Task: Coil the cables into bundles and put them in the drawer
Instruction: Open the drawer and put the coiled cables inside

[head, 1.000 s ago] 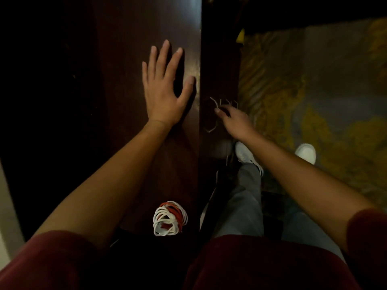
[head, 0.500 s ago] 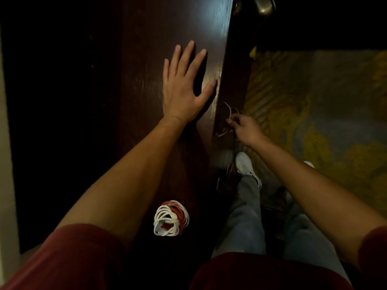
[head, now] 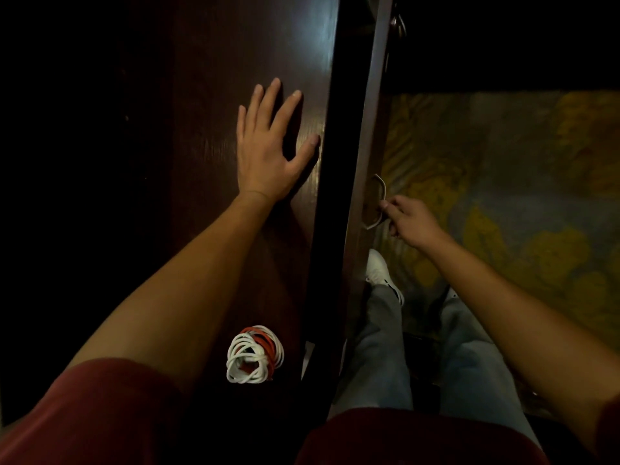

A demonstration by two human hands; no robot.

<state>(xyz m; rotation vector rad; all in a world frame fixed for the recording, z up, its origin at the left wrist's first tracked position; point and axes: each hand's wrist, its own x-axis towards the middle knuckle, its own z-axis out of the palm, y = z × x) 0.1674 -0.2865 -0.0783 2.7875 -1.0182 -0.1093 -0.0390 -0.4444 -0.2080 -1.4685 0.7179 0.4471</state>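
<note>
On the dark wooden top (head: pixel 208 95) lie two coiled cables (head: pixel 255 354), one white, one red. The left hand (head: pixel 268 149) presses flat, fingers spread; the right hand (head: pixel 407 219) grips one drawer handle (head: pixel 380 196).

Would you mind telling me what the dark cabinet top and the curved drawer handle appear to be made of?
The dark cabinet top looks like polished or lacquered dark brown wood: faint grain lines and a soft sheen show. The curved drawer handle, pinched by the right hand, looks like thin pale metal, judging by its slim bent shape, though dim light leaves that uncertain.
</note>
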